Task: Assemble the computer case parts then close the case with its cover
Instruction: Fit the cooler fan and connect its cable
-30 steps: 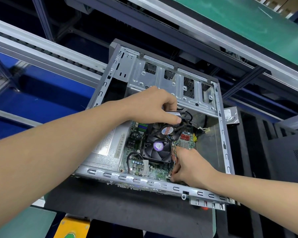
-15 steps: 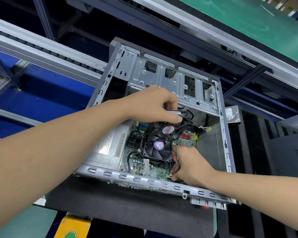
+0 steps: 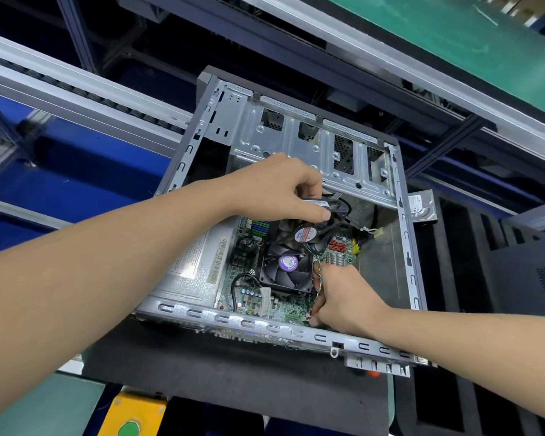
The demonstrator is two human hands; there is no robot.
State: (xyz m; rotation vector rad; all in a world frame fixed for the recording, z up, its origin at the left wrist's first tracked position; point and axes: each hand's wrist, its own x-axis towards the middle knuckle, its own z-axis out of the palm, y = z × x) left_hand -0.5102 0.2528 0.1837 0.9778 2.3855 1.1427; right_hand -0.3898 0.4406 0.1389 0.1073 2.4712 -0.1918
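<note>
Two hands work inside the case (image 3: 403, 247): my left hand (image 3: 277, 190) pinches the light, fragile fan (image 3: 306, 234) by its frame, my right hand (image 3: 340, 297) grips its thin cable (image 3: 317, 272).

Factory assembly line: aluminium conveyor rails (image 3: 76, 86), green belt (image 3: 438, 36).

A silver-grey computer case (image 3: 296, 146) is seen on a black mat (image 3: 233, 372). The green motherboard (image 3: 296, 313) is topped by black fans (image 3: 283, 275), labelled purple and red-blue.
</note>
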